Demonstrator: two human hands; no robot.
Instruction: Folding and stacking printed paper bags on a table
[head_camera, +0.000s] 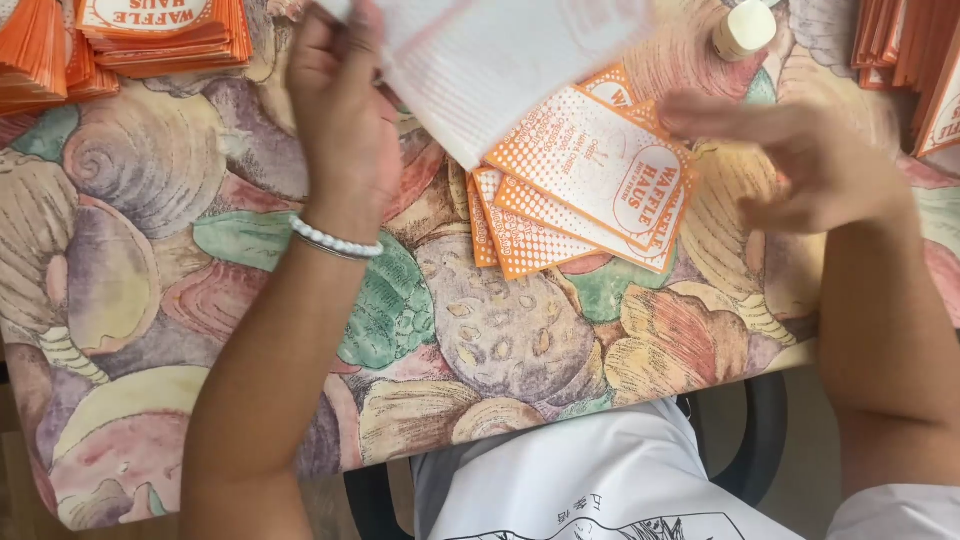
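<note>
My left hand, with a white bead bracelet on its wrist, grips a white ribbed paper sheet and holds it tilted above the table. Under that sheet lies a small fanned pile of orange-and-white printed paper sleeves. My right hand hovers flat to the right of this pile, fingers stretched toward it, holding nothing. Its fingertips are close to the top sleeve's right corner.
The table wears a cloth printed with shells. Stacks of orange sleeves stand at the back left and back right. A small cream bottle stands at the far edge. The table's near edge meets my lap and a chair.
</note>
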